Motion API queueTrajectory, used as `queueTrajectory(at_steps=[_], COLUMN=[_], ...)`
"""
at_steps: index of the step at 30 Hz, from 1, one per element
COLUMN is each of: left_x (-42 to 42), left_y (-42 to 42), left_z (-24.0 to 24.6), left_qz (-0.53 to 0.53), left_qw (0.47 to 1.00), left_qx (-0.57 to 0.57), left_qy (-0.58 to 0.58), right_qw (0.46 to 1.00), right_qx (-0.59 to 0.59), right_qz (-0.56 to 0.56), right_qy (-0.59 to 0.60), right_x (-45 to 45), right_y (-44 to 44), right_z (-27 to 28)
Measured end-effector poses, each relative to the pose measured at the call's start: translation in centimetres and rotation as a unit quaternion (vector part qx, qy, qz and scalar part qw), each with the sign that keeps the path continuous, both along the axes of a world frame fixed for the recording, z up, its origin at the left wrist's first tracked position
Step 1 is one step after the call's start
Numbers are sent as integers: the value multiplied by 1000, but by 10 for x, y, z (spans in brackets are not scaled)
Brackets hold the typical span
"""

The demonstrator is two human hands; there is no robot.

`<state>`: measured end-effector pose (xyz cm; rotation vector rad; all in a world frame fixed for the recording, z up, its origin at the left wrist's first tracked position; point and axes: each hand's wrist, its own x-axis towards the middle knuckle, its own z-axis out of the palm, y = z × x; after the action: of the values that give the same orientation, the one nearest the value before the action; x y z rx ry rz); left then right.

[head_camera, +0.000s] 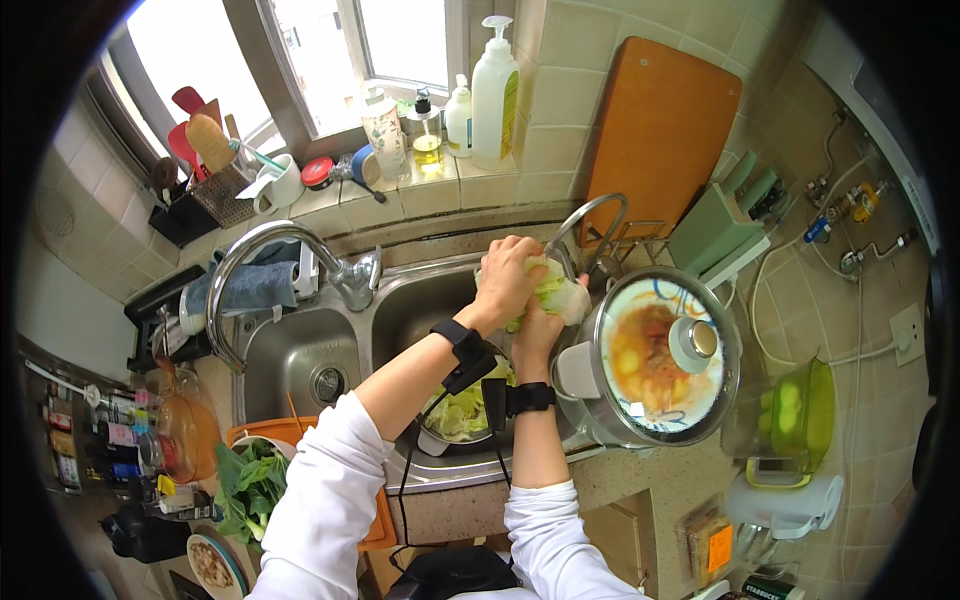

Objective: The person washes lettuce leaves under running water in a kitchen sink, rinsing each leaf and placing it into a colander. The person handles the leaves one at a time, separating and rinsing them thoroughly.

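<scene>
Both hands are on a pale green leafy vegetable head (pixel 566 294), probably cabbage or lettuce, over the right edge of the right sink bowl. My left hand (pixel 508 279) lies over its upper left side with fingers bent around it. From below, my right hand (pixel 536 334) grips it, its fingers partly hidden by the leaves. Torn leaves (pixel 457 412) fill a pot in the right sink bowl, partly covered by my forearms and the black wrist straps. A slim curved metal spout (pixel 600 202) rises just behind the vegetable.
Close on the right stands a glass-lidded steamer pot (pixel 731 375) with a dish of food inside. A chrome faucet (pixel 259 229) arches over the left bowl (pixel 300 360). Leafy greens (pixel 251 484) lie at lower left, beside an orange board (pixel 382 525). Pump bottles (pixel 495 97) line the sill.
</scene>
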<state>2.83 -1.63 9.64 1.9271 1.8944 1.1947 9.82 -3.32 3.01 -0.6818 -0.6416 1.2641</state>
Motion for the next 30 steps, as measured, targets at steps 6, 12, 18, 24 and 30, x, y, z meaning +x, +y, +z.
queueTrajectory(at_steps=[6,12,18,24,30], left_x=[-23,-25,-26,-25,-24], left_y=[-4,-5,6,16,3], left_z=[2,-8,-21,-25,-8], left_qz=[-61,-13,-57,-214,-172], left_qw=[975,979,980,972,835], left_qx=[-163,-147,-143,-89,-312], left_qy=[-137,-137,-129,-36,-420], right_qw=[989,930,973,989,987], right_qx=[-20,-1,-47,-102,-72], right_qz=[75,183,194,101,91], right_qy=[-125,-319,116,-32,-110], right_x=[-3,3,6,1,6], right_y=[13,20,11,19,16], right_z=[-7,-11,-14,6,18])
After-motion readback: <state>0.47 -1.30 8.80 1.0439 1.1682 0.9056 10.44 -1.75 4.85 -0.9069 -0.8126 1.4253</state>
